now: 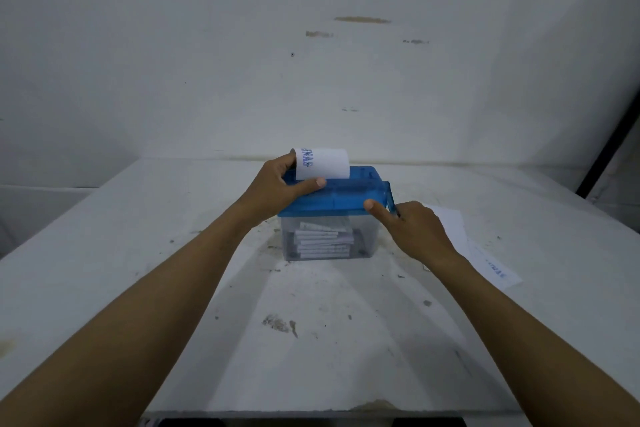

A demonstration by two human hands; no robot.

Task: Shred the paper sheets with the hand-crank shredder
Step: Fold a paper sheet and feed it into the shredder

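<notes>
The shredder [341, 210] had a translucent blue lid [349, 189] and crank [390, 199] and a clear, greyish bin [367, 236]. White strips [322, 243] showed inside the shredder. The sheet [327, 165] in the shredder's top was white with blue lettering, as was the paper [486, 255] right of the shredder. Under the shredder, the white table [277, 340] bore grey-brown stains.
</notes>
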